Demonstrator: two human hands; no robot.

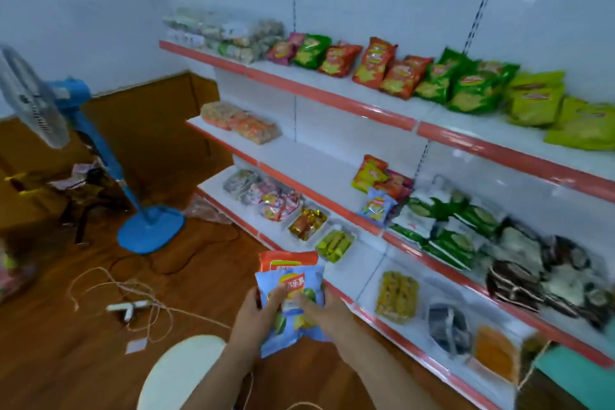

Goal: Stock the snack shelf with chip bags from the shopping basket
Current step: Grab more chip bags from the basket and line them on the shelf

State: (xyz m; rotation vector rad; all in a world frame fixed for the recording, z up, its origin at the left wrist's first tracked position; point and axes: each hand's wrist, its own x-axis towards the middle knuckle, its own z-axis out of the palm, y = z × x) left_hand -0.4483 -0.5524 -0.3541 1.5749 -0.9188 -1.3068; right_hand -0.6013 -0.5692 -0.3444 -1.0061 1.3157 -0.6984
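Note:
Both my hands hold a small stack of chip bags in front of the shelf unit. A light blue chip bag faces me, with an orange chip bag behind it. My left hand grips the stack's left side and my right hand grips its right side. The top shelf carries a row of red, green and yellow chip bags. On the middle shelf stand a few chip bags, one of them light blue. No shopping basket is in view.
A blue standing fan stands on the wooden floor at the left, beside a power strip and loose cord. A white round stool is below my arms. Lower shelves hold trays of sweets and packed snacks.

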